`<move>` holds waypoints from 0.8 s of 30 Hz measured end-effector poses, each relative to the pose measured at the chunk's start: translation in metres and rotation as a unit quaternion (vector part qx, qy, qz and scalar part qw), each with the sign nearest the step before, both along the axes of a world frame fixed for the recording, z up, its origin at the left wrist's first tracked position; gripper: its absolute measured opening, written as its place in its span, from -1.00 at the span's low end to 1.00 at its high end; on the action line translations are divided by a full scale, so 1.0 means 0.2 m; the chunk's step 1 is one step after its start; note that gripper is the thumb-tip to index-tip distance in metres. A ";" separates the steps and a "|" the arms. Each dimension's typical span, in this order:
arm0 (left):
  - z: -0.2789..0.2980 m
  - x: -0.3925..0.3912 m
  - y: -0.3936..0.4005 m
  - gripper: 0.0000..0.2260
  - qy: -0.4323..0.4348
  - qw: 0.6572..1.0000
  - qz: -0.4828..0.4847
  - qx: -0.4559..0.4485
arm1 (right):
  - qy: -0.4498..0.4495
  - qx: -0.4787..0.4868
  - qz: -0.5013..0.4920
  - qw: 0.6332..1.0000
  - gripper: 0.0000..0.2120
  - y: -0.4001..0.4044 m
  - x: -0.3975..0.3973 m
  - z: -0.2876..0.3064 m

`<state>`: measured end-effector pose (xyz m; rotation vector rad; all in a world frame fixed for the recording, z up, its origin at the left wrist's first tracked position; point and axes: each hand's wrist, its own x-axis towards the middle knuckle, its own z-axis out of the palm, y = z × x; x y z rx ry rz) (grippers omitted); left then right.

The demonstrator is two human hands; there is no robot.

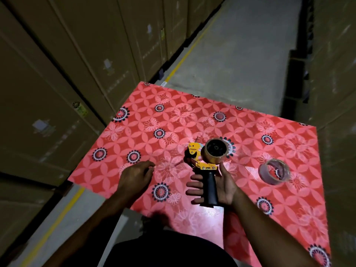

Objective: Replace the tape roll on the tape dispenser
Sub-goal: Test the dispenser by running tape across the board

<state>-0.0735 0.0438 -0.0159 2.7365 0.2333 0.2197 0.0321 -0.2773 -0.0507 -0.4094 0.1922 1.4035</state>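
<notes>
Tape dispenser (207, 166) sits near table centre, slightly toward 5 o'clock: yellow metal frame, black pistol handle, brownish tape roll (215, 151) mounted on black hub at its 1 o'clock. Right hand (215, 186) lies palm-up under the handle, fingers straight, thumb up beside the frame, not wrapped round it. Left hand (135, 176) at 9 o'clock of dispenser, apart from it, fingers loosely curled, maybe pinching a thin strand; can't tell. Second clear tape roll (274, 173) lies at 3 o'clock on red floral tablecloth (173, 116).
</notes>
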 end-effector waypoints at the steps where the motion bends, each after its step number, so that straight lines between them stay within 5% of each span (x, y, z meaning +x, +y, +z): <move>1: 0.00 -0.02 0.00 -0.82 -0.002 1.000 0.007 0.004 | 0.000 -0.002 0.007 1.000 0.13 0.01 0.00 -0.01; 5: 0.01 -0.06 -0.01 -0.77 -0.002 1.000 0.015 0.013 | 0.012 -0.044 0.006 0.999 0.13 0.05 0.01 -0.08; 14: -0.03 -0.11 -0.03 -0.77 0.015 1.000 0.007 0.011 | 0.045 -0.088 -0.038 0.994 -0.20 0.07 -0.01 -0.06; 24: -0.03 -0.13 -0.09 -0.76 0.014 1.000 -0.006 0.019 | 0.078 -0.040 0.021 0.996 -0.46 0.09 -0.03 -0.02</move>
